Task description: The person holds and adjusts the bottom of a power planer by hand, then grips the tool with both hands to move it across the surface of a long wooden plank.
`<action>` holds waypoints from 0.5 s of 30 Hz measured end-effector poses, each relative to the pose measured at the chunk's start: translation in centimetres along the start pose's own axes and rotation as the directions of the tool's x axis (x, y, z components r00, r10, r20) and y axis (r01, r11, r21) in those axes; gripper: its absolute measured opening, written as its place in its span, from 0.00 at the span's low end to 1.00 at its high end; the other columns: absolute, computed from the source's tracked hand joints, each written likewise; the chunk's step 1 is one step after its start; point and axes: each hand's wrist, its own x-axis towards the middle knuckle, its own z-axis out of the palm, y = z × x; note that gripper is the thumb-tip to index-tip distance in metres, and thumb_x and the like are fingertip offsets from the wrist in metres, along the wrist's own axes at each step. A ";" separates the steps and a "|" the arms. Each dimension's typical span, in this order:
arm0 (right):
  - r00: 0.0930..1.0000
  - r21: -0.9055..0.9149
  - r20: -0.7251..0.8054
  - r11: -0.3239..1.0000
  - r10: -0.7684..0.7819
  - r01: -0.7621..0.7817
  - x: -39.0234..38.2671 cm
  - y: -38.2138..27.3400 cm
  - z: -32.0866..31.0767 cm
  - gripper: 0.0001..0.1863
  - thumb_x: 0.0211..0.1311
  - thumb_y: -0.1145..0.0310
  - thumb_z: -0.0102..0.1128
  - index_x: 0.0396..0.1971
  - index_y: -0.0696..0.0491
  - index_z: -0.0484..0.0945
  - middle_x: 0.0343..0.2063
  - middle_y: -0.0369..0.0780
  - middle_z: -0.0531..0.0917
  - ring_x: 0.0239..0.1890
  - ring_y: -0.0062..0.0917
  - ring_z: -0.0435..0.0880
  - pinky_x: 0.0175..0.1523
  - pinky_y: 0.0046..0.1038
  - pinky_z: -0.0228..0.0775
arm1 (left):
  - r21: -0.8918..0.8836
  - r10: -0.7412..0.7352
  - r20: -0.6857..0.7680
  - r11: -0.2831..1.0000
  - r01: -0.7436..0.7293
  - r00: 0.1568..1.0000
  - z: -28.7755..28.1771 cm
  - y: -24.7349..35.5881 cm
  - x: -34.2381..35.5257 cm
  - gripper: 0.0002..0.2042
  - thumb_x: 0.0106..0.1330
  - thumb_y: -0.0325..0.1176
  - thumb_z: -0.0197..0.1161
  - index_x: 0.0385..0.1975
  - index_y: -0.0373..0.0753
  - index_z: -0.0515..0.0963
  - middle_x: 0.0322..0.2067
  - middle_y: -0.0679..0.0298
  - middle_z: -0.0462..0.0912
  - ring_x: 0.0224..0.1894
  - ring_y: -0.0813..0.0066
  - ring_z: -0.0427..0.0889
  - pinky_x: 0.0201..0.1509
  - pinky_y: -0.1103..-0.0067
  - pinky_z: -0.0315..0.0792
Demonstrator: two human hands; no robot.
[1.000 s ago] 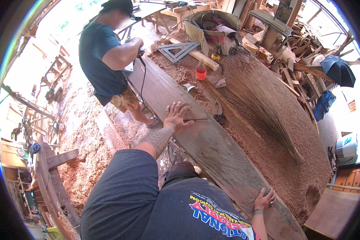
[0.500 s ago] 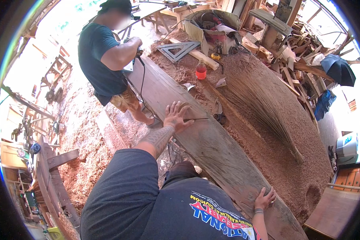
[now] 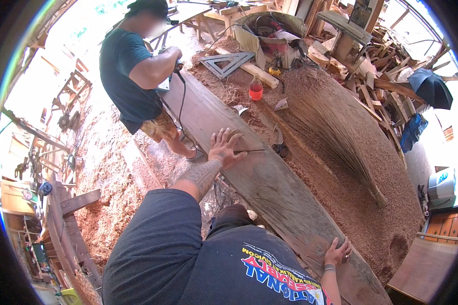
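The left hand [image 3: 225, 148] lies flat, fingers spread, on the long plank [image 3: 269, 188], pinning it; a pencil [image 3: 249, 151] lies by the fingertips. The right hand [image 3: 337, 252] rests open near its close end, bracing it while another person [image 3: 132, 76] works a corded tool [image 3: 178, 66] at the far end.

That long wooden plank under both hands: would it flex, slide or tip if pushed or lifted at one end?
The plank looks thick and very long, so probably heavy and stiff. The left hand and right hand rest flat on it. Its rough surface likely resists slipping; sawdust around it might let it slide.
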 end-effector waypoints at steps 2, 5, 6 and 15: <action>1.000 -0.001 0.002 1.000 0.003 -0.003 0.0 0.0 0.1 0.33 0.77 0.46 0.57 0.72 0.50 0.69 0.71 0.51 0.68 0.75 0.48 0.61 0.79 0.50 0.51 | 0.000 0.004 -0.016 1.000 -0.004 1.000 0.1 -0.1 0.0 0.45 0.63 0.70 0.62 0.79 0.60 0.61 0.81 0.57 0.53 0.85 0.52 0.41 0.86 0.51 0.32; 1.000 -0.002 0.002 1.000 0.001 -0.001 0.0 0.2 0.1 0.33 0.77 0.46 0.57 0.72 0.49 0.69 0.71 0.50 0.68 0.75 0.48 0.61 0.79 0.51 0.50 | -0.003 0.002 -0.012 1.000 -0.003 1.000 0.0 0.0 0.0 0.45 0.63 0.70 0.62 0.79 0.60 0.61 0.81 0.57 0.53 0.85 0.52 0.41 0.86 0.51 0.33; 1.000 -0.006 -0.001 1.000 0.002 -0.002 0.1 0.2 0.2 0.33 0.77 0.46 0.57 0.72 0.50 0.69 0.71 0.50 0.68 0.75 0.48 0.61 0.79 0.51 0.50 | -0.003 0.003 -0.012 1.000 -0.003 1.000 -0.1 0.1 0.0 0.45 0.63 0.70 0.62 0.79 0.60 0.61 0.81 0.57 0.53 0.85 0.52 0.41 0.86 0.51 0.33; 1.000 -0.003 0.003 1.000 0.000 0.000 0.2 0.3 0.2 0.32 0.77 0.46 0.57 0.71 0.50 0.70 0.71 0.50 0.69 0.75 0.48 0.61 0.79 0.51 0.51 | 0.013 -0.005 0.014 1.000 0.005 1.000 -0.4 0.3 -0.1 0.45 0.64 0.71 0.60 0.79 0.59 0.60 0.81 0.57 0.52 0.85 0.53 0.40 0.86 0.53 0.32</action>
